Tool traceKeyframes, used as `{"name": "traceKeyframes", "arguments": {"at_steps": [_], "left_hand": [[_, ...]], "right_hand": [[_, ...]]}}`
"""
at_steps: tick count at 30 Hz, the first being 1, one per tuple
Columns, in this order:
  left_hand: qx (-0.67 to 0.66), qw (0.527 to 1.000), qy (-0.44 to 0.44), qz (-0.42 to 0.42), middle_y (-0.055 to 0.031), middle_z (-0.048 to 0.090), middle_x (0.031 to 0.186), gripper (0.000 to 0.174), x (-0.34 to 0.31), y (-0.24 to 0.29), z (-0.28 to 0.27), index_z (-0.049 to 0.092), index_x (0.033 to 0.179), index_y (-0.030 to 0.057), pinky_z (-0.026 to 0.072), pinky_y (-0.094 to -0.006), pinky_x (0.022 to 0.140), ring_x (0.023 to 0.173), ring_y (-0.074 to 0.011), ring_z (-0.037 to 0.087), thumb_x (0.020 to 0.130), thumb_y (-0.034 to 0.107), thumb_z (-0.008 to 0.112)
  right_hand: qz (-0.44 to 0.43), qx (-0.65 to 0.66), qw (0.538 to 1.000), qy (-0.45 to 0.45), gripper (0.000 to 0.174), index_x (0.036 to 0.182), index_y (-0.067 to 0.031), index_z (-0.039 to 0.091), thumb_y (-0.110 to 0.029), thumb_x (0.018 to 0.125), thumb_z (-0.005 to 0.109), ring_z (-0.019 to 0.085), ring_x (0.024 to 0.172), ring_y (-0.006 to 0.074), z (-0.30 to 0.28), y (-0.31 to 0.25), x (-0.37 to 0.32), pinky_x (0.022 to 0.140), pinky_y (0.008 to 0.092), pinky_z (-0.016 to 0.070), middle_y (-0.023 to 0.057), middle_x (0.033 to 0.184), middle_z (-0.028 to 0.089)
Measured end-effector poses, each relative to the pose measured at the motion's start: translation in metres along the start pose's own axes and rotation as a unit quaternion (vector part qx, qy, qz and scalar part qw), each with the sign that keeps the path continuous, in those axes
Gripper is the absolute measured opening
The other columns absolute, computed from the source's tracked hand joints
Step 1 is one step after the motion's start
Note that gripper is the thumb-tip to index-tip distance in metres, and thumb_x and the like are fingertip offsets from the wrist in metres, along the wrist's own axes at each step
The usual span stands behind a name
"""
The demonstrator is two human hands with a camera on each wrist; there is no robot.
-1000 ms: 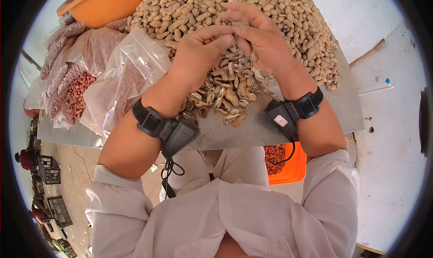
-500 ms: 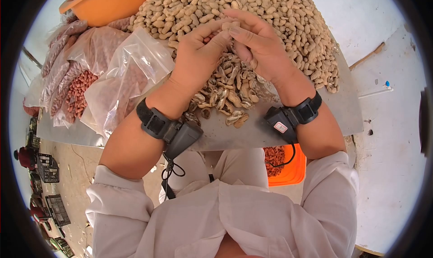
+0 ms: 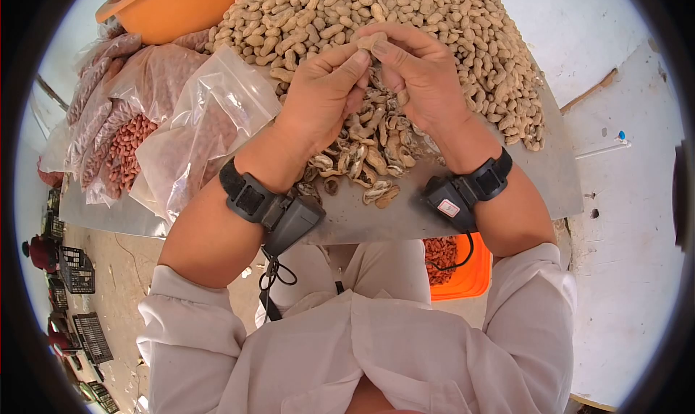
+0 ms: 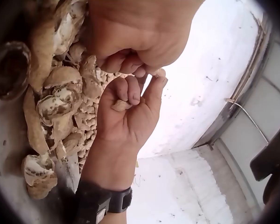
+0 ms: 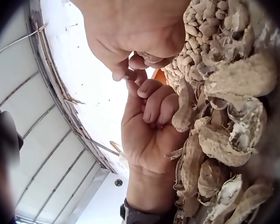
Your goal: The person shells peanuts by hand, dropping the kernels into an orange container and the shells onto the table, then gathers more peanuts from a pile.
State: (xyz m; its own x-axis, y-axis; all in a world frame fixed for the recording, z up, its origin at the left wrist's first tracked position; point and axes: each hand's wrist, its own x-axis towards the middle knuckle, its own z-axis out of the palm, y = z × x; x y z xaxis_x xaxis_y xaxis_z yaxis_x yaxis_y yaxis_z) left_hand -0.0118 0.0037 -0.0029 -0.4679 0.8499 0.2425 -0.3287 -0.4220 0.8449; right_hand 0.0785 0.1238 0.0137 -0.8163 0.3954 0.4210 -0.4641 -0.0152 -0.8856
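Observation:
Both hands meet over the heap, their fingertips at one peanut (image 3: 371,42). My left hand (image 3: 318,92) pinches it with thumb and forefinger from the left, its other fingers curled into the palm. From the other side my right hand (image 3: 428,74) holds the same peanut between thumb and forefinger. A second pale peanut piece (image 4: 121,105) sits under the right hand's curled fingers in the left wrist view. Below the hands lies a pile of broken peanut shells (image 3: 373,142). Whole peanuts (image 3: 492,66) are heaped behind and to the right.
Clear plastic bags (image 3: 195,124) of reddish kernels (image 3: 130,150) lie on the table (image 3: 362,222) at left. An orange basin (image 3: 170,9) stands at the back left. Under the table's front edge, an orange tub (image 3: 474,273) holds more kernels. A white wall (image 3: 630,218) rises at right.
Both hands have come slightly nearer the body, their fingertips closing together on the peanut. Reddish kernels seen in the left hand earlier are now hidden by its curled fingers.

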Motion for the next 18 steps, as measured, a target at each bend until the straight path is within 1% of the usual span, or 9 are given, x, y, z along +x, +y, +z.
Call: {"name": "traceKeyframes", "arguments": {"at_steps": [1, 3, 4, 7, 10, 12, 15, 18], "left_hand": [[0.015, 1.0, 0.012, -0.006, 0.0029, 0.047, 0.071, 0.024, 0.0004, -0.0001, -0.0004, 0.058, 0.113, 0.0036, 0.0298, -0.0169, 0.045, 0.053, -0.0041, 0.037, 0.092, 0.016, 0.053], [0.007, 0.998, 0.049, 0.023, 0.0028, 0.047, 0.07, 0.025, 0.001, 0.0002, 0.0, 0.057, 0.113, 0.0025, 0.0299, -0.0169, 0.045, 0.052, -0.0037, 0.037, 0.091, 0.014, 0.054], [0.003, 0.997, 0.068, 0.037, 0.0028, 0.048, 0.069, 0.026, 0.0012, 0.0004, 0.0004, 0.057, 0.114, 0.0019, 0.03, -0.0169, 0.045, 0.052, -0.0036, 0.036, 0.091, 0.014, 0.055], [0.014, 0.995, 0.072, 0.067, 0.0028, 0.048, 0.069, 0.028, 0.0023, 0.0018, 0.0011, 0.056, 0.115, 0.0005, 0.0294, -0.0166, 0.045, 0.053, -0.0028, 0.037, 0.09, 0.013, 0.056], [0.044, 0.994, 0.068, 0.074, 0.003, 0.049, 0.07, 0.032, 0.0019, 0.0007, 0.0034, 0.055, 0.117, 0.0005, 0.029, -0.0166, 0.045, 0.053, -0.0023, 0.037, 0.089, 0.015, 0.058], [0.056, 0.996, 0.042, 0.062, 0.0033, 0.049, 0.07, 0.034, -0.0001, 0.0015, 0.0026, 0.054, 0.119, 0.0005, 0.0292, -0.0165, 0.045, 0.054, -0.0023, 0.038, 0.088, 0.016, 0.059], [0.063, 0.996, 0.018, 0.057, 0.0039, 0.049, 0.071, 0.036, -0.0011, 0.0021, 0.0025, 0.054, 0.119, 0.0008, 0.0299, -0.0163, 0.047, 0.055, -0.0022, 0.038, 0.087, 0.017, 0.061], [0.071, 0.996, 0.012, 0.051, 0.0042, 0.049, 0.071, 0.036, -0.0015, 0.0021, 0.0033, 0.055, 0.119, 0.0011, 0.0307, -0.0161, 0.048, 0.056, -0.0022, 0.038, 0.087, 0.017, 0.061]], "right_hand": [[-0.013, -0.004, 1.0, -0.012, 0.027, 0.11, -0.0024, 0.061, -0.011, 0.085, 0.062, 0.042, 0.054, 0.0035, -0.0007, -0.0006, 0.0004, 0.046, 0.0171, 0.0337, 0.0006, 0.08, 0.061], [-0.039, -0.012, 0.999, -0.036, 0.026, 0.111, -0.0031, 0.06, -0.012, 0.087, 0.059, 0.042, 0.053, 0.0035, -0.0017, -0.0028, 0.0008, 0.045, 0.0173, 0.034, 0.0009, 0.081, 0.062], [-0.043, -0.023, 0.998, -0.027, 0.026, 0.112, -0.0034, 0.06, -0.012, 0.088, 0.058, 0.042, 0.052, 0.0034, -0.0004, -0.0038, 0.0007, 0.045, 0.0173, 0.0343, 0.0009, 0.081, 0.062], [-0.045, -0.055, 0.997, -0.006, 0.026, 0.112, -0.0036, 0.059, -0.014, 0.089, 0.055, 0.043, 0.052, 0.0031, 0.0042, -0.0063, -0.0011, 0.045, 0.0173, 0.0352, 0.0003, 0.08, 0.061], [-0.026, -0.086, 0.996, -0.006, 0.026, 0.111, -0.0023, 0.06, -0.016, 0.09, 0.055, 0.044, 0.053, 0.0028, 0.0045, -0.0067, -0.0015, 0.046, 0.0172, 0.0362, -0.0015, 0.075, 0.059], [-0.015, -0.109, 0.994, -0.018, 0.026, 0.11, -0.0014, 0.061, -0.017, 0.09, 0.055, 0.044, 0.053, 0.0027, 0.0014, -0.0059, -0.0009, 0.046, 0.0171, 0.0365, -0.0028, 0.071, 0.056], [-0.011, -0.125, 0.992, -0.027, 0.024, 0.111, -0.0021, 0.059, -0.013, 0.091, 0.053, 0.038, 0.052, 0.0035, 0.0017, -0.0064, -0.0016, 0.046, 0.0176, 0.0299, -0.0022, 0.072, 0.055], [-0.001, -0.148, 0.988, -0.035, 0.023, 0.101, -0.0003, 0.064, -0.018, 0.089, 0.057, 0.046, 0.057, 0.0024, -0.0029, -0.007, 0.0, 0.049, 0.0179, 0.0382, -0.004, 0.066, 0.054]]}}
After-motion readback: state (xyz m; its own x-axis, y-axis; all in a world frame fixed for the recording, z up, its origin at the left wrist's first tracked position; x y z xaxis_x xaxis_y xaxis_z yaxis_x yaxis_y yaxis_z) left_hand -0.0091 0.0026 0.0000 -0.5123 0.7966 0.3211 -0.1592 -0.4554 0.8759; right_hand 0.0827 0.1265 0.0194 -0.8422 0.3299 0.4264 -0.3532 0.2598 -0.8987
